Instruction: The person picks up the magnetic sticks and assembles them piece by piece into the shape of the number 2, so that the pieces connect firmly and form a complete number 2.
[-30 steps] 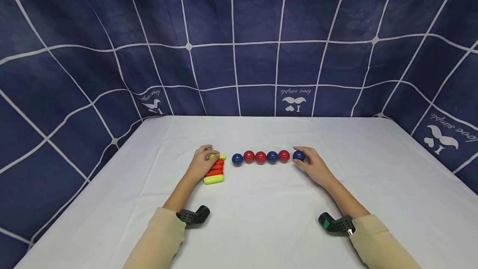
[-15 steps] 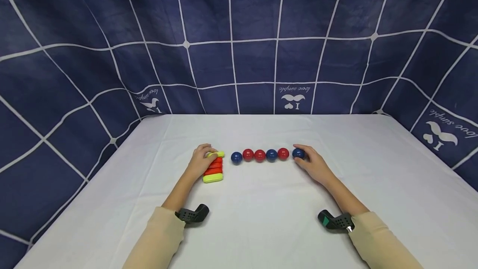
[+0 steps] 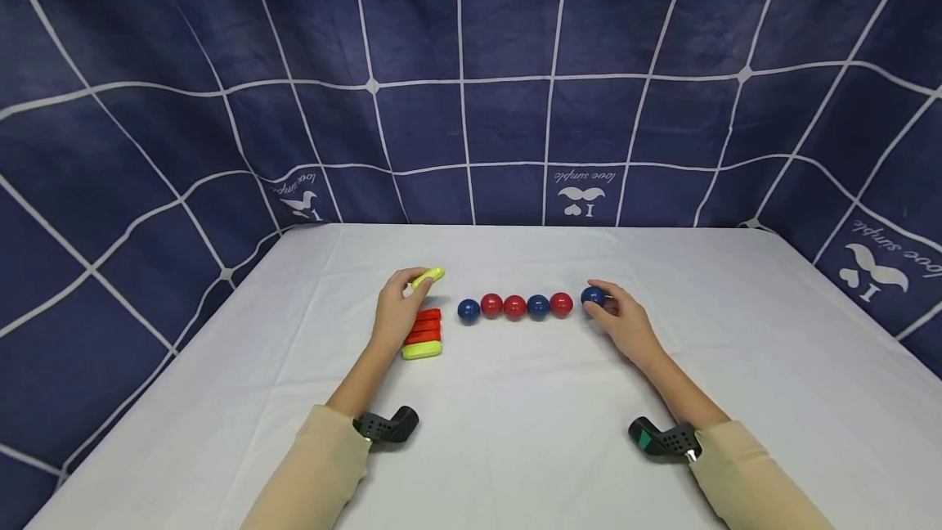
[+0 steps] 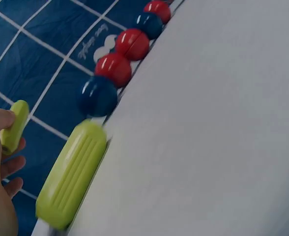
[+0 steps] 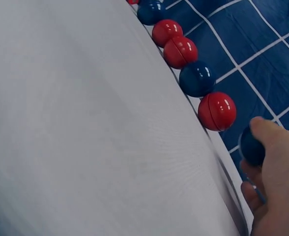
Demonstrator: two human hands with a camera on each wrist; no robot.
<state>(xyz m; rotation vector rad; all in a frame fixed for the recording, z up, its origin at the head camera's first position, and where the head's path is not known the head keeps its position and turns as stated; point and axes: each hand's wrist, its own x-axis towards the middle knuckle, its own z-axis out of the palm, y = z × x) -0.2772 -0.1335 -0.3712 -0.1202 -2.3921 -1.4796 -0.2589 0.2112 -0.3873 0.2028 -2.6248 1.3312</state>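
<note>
"Leftmost?"
"Left hand (image 3: 395, 313), pinching one yellow-green bar (image 3: 428, 277) above the bench (image 3: 515, 432). Just beside: red bars (image 3: 427, 326), stacked edgewise against a second yellow-green bar (image 3: 422, 350)."
"Centre?"
"Five balls (image 3: 514, 307), one row: blue, red, red, blue, red."
"Rightmost?"
"Blue ball (image 3: 592, 296), gripped by the right hand (image 3: 626, 324), apart from the row."
</note>
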